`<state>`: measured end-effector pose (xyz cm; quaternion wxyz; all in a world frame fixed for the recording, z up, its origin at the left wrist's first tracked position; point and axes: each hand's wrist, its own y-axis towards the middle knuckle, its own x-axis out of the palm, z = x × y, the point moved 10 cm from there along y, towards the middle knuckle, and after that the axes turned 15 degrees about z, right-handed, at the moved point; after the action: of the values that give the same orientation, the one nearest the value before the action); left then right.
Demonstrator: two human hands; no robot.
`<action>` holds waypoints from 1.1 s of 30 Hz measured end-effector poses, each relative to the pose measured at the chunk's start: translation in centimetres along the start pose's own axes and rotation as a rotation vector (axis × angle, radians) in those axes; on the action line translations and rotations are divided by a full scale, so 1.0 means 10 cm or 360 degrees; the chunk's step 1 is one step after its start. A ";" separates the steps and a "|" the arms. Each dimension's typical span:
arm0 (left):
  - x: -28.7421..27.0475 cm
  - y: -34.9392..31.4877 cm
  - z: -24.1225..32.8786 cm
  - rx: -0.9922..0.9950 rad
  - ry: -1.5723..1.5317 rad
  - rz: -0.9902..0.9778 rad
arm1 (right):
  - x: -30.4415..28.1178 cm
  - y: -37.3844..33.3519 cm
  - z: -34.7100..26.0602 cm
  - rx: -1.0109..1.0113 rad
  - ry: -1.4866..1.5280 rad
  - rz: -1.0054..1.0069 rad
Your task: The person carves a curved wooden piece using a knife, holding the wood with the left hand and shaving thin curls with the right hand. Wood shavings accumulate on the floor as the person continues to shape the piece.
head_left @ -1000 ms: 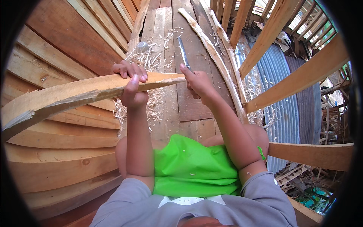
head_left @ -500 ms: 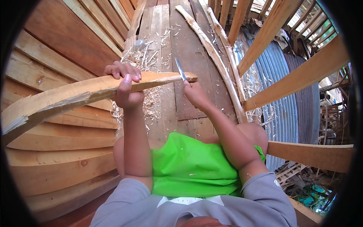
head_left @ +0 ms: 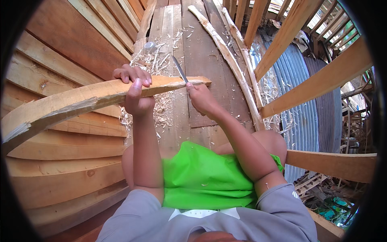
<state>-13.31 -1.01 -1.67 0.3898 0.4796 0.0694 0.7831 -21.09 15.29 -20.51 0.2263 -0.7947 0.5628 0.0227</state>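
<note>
A long, curved piece of wood runs from the left edge to the middle of the view, its near side rough and partly pared. My left hand grips it, fingers over the far side and thumb on the near side. Closed around the handle of a knife is my right hand, close to the wood's right end. The blade lies across the wood's edge and points away and to the left. A green cloth covers my lap.
Wood shavings litter the plank floor, with a clear cup among them. Two long peeled poles lie to the right. A plank wall rises on the left; wooden rails and corrugated metal sheets are at the right.
My right hand and the knife have moved left along the wood, toward my left hand. The left hand and the wood have hardly moved.
</note>
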 end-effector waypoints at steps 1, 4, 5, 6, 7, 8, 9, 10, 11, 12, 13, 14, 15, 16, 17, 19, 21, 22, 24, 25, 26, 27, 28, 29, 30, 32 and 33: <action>0.03 0.01 -0.03 -0.0018 0.0015 0.0037 | -0.07 0.04 0.14 0.0092 -0.0022 0.0097; 0.02 -0.04 -0.02 -0.0034 0.0021 -0.0010 | -0.30 0.24 0.50 0.0258 -0.0086 0.0362; 0.03 -0.05 0.00 -0.0027 0.0025 -0.0023 | -0.26 0.26 0.44 0.0106 -0.0156 0.0335; 0.03 -0.05 0.00 -0.0026 0.0035 -0.0029 | -0.18 0.19 0.32 -0.0039 -0.0227 0.0301; 0.02 -0.03 0.00 -0.0022 0.0039 -0.0025 | -0.13 0.17 0.28 -0.0093 -0.0258 0.0259; 0.02 0.01 0.00 -0.0018 0.0043 -0.0020 | -0.08 0.17 0.18 -0.0163 -0.0274 0.0232; 0.03 0.01 -0.01 -0.0022 0.0038 -0.0011 | -0.10 0.21 0.19 -0.0138 -0.0258 0.0205; 0.03 0.00 -0.02 -0.0023 0.0039 -0.0018 | -0.11 0.22 0.21 -0.0112 -0.0241 0.0178; 0.02 -0.03 -0.03 -0.0022 0.0038 -0.0003 | -0.18 0.24 0.33 0.0016 -0.0218 0.0223; 0.03 -0.02 -0.03 -0.0015 0.0040 -0.0004 | -0.24 0.26 0.41 0.0136 -0.0180 0.0269; 0.03 -0.01 -0.03 -0.0007 0.0042 -0.0005 | -0.29 0.27 0.49 0.0255 -0.0141 0.0315; 0.05 -0.01 -0.02 0.0007 0.0043 -0.0005 | -0.25 0.28 0.44 0.0144 -0.0193 0.0318; 0.02 0.01 0.03 0.0031 0.0059 0.0000 | -0.14 0.18 0.23 0.0029 -0.0242 0.0303; -0.01 -0.04 0.04 0.0031 0.0070 0.0025 | -0.09 0.09 0.16 -0.0061 -0.0310 0.0292; -0.05 -0.05 0.03 0.0009 0.0081 0.0039 | -0.07 0.09 0.23 -0.0010 -0.0264 0.0257; 0.00 -0.03 -0.01 -0.0016 0.0067 0.0043 | -0.15 0.20 0.32 0.0059 -0.0171 0.0224; 0.01 -0.02 -0.02 -0.0002 0.0076 0.0065 | -0.21 0.31 0.46 0.0092 -0.0266 0.0396; 0.02 -0.02 -0.01 0.0008 0.0078 0.0067 | -0.22 0.35 0.48 0.0060 -0.0309 0.0431; -0.02 -0.01 0.02 0.0033 0.0112 0.0087 | -0.21 0.31 0.40 -0.0053 -0.0419 0.0415; -0.03 -0.01 0.03 0.0034 0.0125 0.0101 | -0.22 0.25 0.33 -0.0124 -0.0487 0.0385; -0.05 -0.01 0.04 0.0035 0.0138 0.0115 | -0.20 0.24 0.37 -0.0014 -0.0375 0.0343; -0.05 -0.02 0.03 0.0048 0.0149 0.0152 | -0.23 0.25 0.41 0.0089 -0.0271 0.0311; -0.05 -0.02 0.02 0.0060 0.0162 0.0190 | -0.25 0.26 0.46 0.0192 -0.0166 0.0280; -0.07 -0.02 0.02 0.0072 0.0175 0.0228 | -0.24 0.24 0.41 0.0087 -0.0193 0.0290; -0.07 -0.01 0.03 0.0086 0.0193 0.0241 | -0.15 0.21 0.33 -0.0023 -0.0198 0.0295; -0.07 -0.02 0.04 0.0113 0.0231 0.0268 | -0.09 0.23 0.20 -0.0142 -0.0128 0.0288; -0.08 -0.03 0.05 0.0129 0.0242 0.0276 | -0.11 0.21 0.16 -0.0138 -0.0068 0.0265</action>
<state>-12.57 -1.43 -2.13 0.2945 0.4384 0.0887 0.8445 -23.06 16.31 -22.30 0.2009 -0.7535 0.6205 0.0828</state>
